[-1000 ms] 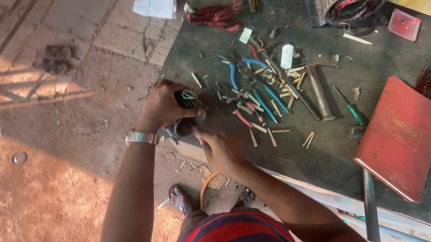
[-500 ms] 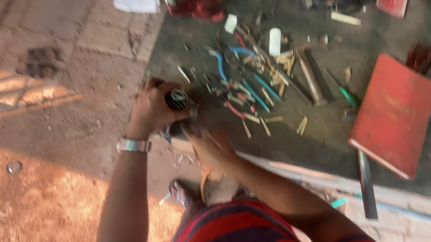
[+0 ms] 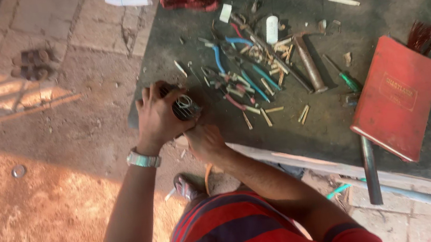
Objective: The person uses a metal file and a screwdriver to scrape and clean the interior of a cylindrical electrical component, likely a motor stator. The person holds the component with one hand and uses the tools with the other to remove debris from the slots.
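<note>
Warm, hard sunlight floods the dirt ground (image 3: pixel 27 223) at lower left and casts sharp barred shadows there. The dark workbench (image 3: pixel 335 123) lies in even shade. Focus is fairly sharp, with no strong glare.

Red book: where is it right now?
Head view, right side of the dark workbench: the red book lies flat, right of the green-handled screwdriver, far from both hands.

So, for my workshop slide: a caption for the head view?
Both hands, left hand and right hand, grip a wound coil at a cluttered workbench.

Probably workshop: tool-strewn workbench (image 3: pixel 172 28)
</note>
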